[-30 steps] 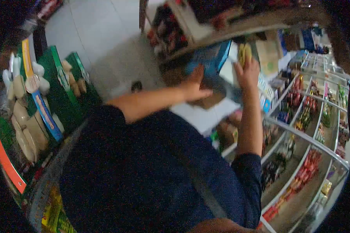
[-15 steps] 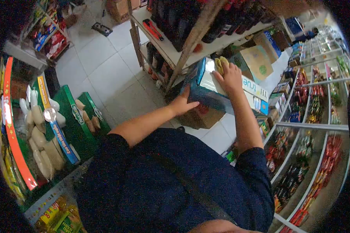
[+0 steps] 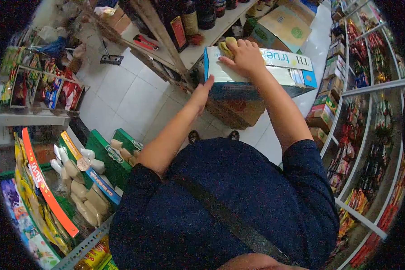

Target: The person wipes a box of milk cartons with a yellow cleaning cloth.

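A white and blue cardboard carton (image 3: 243,74) printed "TH true" sits in front of me, its printed side facing up. My right hand (image 3: 247,57) lies on top of it, fingers closed over a crumpled yellow-green cloth (image 3: 228,46) pressed against the surface. At the carton's near left corner, my left hand (image 3: 201,95) grips the edge; one digit points up and the other fingers are mostly hidden. Below the carton is a brown cardboard box (image 3: 243,112).
A shelf rack (image 3: 171,56) with dark bottles and a red box cutter (image 3: 146,42) stands ahead. Another open carton (image 3: 281,29) lies beyond. Packet-filled shelves (image 3: 369,135) line the right; bagged goods (image 3: 83,189) are at left. Both my feet show on the tiled floor (image 3: 139,92).
My view has shifted, and the carton now appears higher and more level. My right hand and the cloth have slid toward its left end. My left hand stays at the corner.
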The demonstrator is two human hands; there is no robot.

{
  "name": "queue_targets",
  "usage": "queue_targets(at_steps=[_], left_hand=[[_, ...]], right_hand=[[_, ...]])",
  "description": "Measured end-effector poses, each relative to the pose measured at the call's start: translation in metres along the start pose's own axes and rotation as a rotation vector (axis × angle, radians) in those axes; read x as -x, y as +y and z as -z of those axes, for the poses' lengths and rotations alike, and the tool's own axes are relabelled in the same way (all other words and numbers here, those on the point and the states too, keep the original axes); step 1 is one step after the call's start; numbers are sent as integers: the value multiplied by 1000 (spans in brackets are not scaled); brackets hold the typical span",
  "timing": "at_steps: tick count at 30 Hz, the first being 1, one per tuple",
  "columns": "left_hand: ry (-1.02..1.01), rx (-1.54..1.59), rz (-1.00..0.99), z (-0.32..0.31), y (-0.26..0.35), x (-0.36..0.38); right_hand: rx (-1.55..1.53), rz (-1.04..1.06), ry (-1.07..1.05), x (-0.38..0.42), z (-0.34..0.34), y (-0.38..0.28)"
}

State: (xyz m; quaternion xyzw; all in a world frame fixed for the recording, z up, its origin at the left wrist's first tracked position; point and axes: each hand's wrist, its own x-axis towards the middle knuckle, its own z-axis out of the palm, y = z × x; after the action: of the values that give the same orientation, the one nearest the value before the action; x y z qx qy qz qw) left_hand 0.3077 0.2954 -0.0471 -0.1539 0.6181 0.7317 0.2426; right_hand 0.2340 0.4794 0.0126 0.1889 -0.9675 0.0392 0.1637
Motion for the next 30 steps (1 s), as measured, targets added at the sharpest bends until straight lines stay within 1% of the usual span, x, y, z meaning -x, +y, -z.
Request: queue_targets(at_steps=[2, 3, 5, 8, 10, 11, 15, 18, 19, 22, 25, 28, 30], left_hand=[[-61, -153, 115, -7, 25, 3], [-20, -111, 44, -6, 9, -11], [-85, -27, 77, 2, -7, -29], [-208, 154, 120, 3, 13, -36], [-293, 305, 149, -6, 38, -28], [-365, 271, 193, -10, 51, -24], [-351, 182, 311, -21, 63, -23], [-210, 140, 317, -30, 64, -22], [-114, 80, 311, -27, 57, -30], [-25, -4, 291, -31, 58, -26], [-14, -34, 280, -30, 57, -28], [69, -123, 279, -41, 65, -18], [68, -101, 238, -31, 54, -28]], right_hand=[[-18, -14, -10, 0, 0, 1], [-23, -22, -15, 0, 0, 2], [-37, -39, -10, 0, -3, 4], [-73, -58, -17, -1, -4, 7], [-86, -51, -33, 0, -3, 9], [-83, -67, -49, 1, -2, 8], [-111, -64, -16, 4, 1, 8], [-121, -42, 7, 7, 2, 11], [-145, -43, -11, 7, 3, 12], [-146, -34, 50, 9, -4, 12], [-173, -9, 49, 9, -6, 12], [-303, 152, 199, 9, -16, 14], [-402, 176, 183, 16, -19, -1]])
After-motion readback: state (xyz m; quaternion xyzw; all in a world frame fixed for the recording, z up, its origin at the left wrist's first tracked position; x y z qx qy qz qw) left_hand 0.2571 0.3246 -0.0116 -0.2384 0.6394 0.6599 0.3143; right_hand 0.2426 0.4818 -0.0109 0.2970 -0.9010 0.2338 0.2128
